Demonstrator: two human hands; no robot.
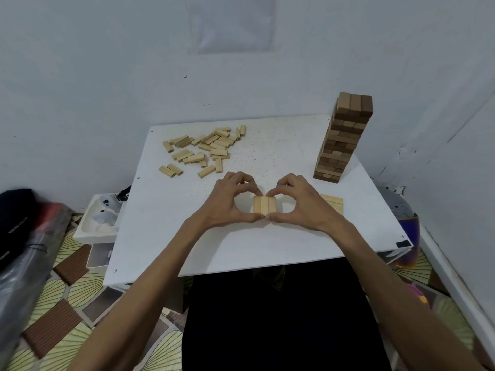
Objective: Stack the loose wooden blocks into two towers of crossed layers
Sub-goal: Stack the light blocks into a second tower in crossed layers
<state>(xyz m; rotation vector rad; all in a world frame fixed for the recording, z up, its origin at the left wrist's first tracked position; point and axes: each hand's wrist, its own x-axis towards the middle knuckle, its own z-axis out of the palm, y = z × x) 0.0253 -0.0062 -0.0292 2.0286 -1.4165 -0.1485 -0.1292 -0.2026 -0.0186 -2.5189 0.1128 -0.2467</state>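
Observation:
Three pale wooden blocks (264, 205) lie side by side as one flat layer in the middle of the white table (241, 250). My left hand (227, 202) and my right hand (300, 203) frame this layer, with curled fingers at its far end and thumb tips at its near end. A heap of loose pale blocks (206, 149) is spread over the far left of the table. A tall tower of darker brown blocks (341, 140) in crossed layers stands at the far right. Another flat layer of pale blocks (333, 203) lies just right of my right hand, partly hidden by it.
The table stands in a corner against white walls (107, 76). A white tray (99, 220) with small items sits low beside the table's left edge. Dark bags (21, 231) lie on the patterned floor at the left.

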